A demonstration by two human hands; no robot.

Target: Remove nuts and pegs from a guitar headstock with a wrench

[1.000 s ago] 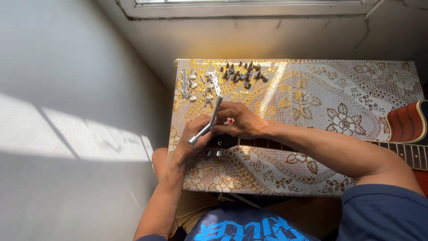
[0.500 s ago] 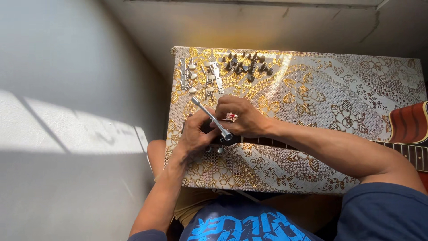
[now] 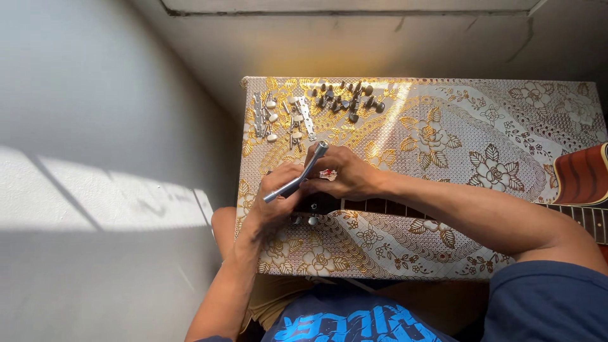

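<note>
A guitar lies across the table, its neck (image 3: pixel 392 206) running left to a dark headstock (image 3: pixel 320 204) under my hands. My left hand (image 3: pixel 275 196) grips a long silver metal tool (image 3: pixel 296 180), angled up to the right over the headstock. My right hand (image 3: pixel 342 174), wearing a ring with a red stone, rests on the headstock and touches the tool's upper end. Two pale tuner knobs (image 3: pixel 304 220) stick out below the headstock.
The table (image 3: pixel 443 126) wears a gold floral cloth. At its far left lie metal tuner strips with white knobs (image 3: pixel 278 120) and a cluster of small dark metal parts (image 3: pixel 348 101). The red guitar body (image 3: pixel 582 174) is at the right edge. A white wall stands left.
The silver tool has swung back and forth in my left hand: tilted up-right, then pointing down-right, now up-right again. The view has shifted slightly; both hands stay at the headstock.
</note>
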